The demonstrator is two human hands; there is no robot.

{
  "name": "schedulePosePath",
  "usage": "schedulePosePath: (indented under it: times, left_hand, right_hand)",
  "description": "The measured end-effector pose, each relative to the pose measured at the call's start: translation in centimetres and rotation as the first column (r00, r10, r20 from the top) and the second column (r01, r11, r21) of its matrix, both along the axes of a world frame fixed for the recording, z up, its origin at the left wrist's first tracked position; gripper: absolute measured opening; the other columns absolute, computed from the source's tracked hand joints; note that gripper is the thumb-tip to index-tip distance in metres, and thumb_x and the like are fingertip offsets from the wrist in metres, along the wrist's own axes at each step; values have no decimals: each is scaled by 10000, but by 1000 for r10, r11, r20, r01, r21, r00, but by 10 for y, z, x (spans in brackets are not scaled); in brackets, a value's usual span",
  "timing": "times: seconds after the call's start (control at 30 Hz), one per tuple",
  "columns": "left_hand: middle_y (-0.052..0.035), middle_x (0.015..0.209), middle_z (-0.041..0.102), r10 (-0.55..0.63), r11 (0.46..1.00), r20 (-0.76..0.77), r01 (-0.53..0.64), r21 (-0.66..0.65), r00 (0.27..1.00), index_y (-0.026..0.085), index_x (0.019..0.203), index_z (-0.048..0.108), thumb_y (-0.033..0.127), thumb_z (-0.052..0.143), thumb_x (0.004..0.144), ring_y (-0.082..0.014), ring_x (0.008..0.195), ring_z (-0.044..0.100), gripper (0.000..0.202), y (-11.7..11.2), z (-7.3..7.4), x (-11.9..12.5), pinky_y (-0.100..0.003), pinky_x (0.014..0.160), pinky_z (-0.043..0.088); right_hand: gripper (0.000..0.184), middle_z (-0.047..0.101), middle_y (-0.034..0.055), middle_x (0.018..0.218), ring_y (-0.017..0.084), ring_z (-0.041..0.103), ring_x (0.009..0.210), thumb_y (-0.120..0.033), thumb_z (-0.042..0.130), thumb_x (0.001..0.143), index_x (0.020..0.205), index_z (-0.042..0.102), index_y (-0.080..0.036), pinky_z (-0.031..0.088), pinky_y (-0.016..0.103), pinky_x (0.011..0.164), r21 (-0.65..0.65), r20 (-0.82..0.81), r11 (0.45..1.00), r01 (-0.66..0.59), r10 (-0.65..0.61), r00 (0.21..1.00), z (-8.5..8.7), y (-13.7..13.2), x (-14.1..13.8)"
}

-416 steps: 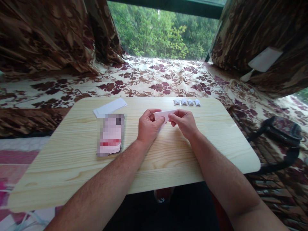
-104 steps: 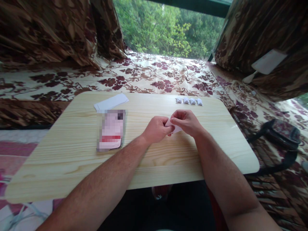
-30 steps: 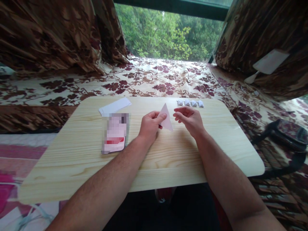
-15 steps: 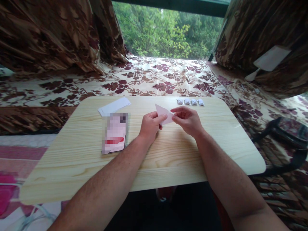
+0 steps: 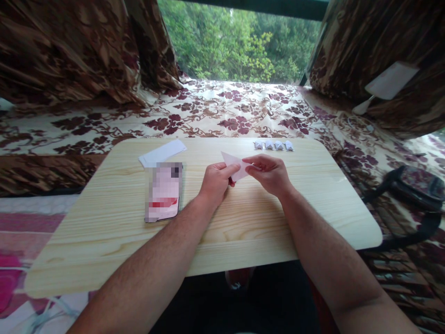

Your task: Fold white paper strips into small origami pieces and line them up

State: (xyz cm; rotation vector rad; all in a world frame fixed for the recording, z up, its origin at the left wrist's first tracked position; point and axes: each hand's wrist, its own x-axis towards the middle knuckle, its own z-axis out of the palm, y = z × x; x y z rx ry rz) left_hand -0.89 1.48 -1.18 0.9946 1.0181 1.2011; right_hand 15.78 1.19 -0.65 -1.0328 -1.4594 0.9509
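1. with the paper as the clock's centre and the window at twelve, loose white strips overlap between nine and ten, laid flat, probably so they bunch together out of the arms' way.
2. the phone, mostly blurred out, lies flat between eight and nine, just beside the strips; whether they touch i cannot tell. its place suits a glance sideways.
3. the left hand comes in from eight o'clock, its fingers gripping the paper, thumb flat on top and the rest curled beneath; this looks like the steadying hold.
4. the paper sits between both hands, seemingly raised off the desk, one sharp tip pointing to about ten; held so, its creased face is turned up to view.
5. the right hand is at three, thumb and forefinger closed on the paper's near-side edge, a lighter pinch by the look of it.
6. four small folded pieces stand in a row at about two, side by side, likely lined up to avoid being knocked.
7. edges: the left forearm passes close by the phone's five-o'clock corner, so little slack there; wood grain shows between the forearms down to the near edge at six; the pieces sit near the far edge; the widest stretch of wood for a swing looks to be at four, past the right forearm.
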Motion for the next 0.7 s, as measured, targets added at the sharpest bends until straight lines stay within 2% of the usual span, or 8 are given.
schedulePosePath:
  times: [0.1,0.23,0.37,0.5,0.7]
  left_hand:
    - [-33,581,614,-7,1000,7,7,2,1000,107,708,722,379,804,667,-103,493,492,287,0,0,0,-234,431,352]
    - [-39,597,620,-46,999,13,46,0,999,105,725,735,401,805,665,-110,528,505,309,-2,1,1,-230,447,365]
    - [-55,639,646,-97,995,2,97,1,995,103,745,746,410,808,667,-119,561,531,323,-3,1,1,-228,474,394]
    - [-67,686,675,-100,995,-24,101,6,995,103,769,749,400,805,677,-125,577,555,316,-3,0,1,-226,480,417]
    - [-33,631,644,-67,997,-50,68,31,997,114,776,739,405,801,683,-105,494,517,311,-2,-1,2,-215,403,331]
  right_hand:
    - [201,716,28,802,144,604,692,-311,774,748,911,765,-192,478,286,640,-12,-37,1000,-15,15,999,2,0,0]
    - [226,696,12,737,129,589,627,-347,819,705,816,710,-183,466,263,566,-56,-104,996,-71,65,993,7,1,3]
    - [263,670,5,679,110,553,569,-388,823,713,761,690,-166,453,250,519,-114,-79,984,-140,132,988,10,1,6]
    - [301,655,1,646,110,552,554,-425,824,710,746,688,-159,457,249,508,-148,-62,981,-127,119,991,11,2,7]
    - [327,644,2,631,112,557,568,-433,840,686,731,685,-148,457,249,530,-169,-34,974,-153,149,988,12,1,7]
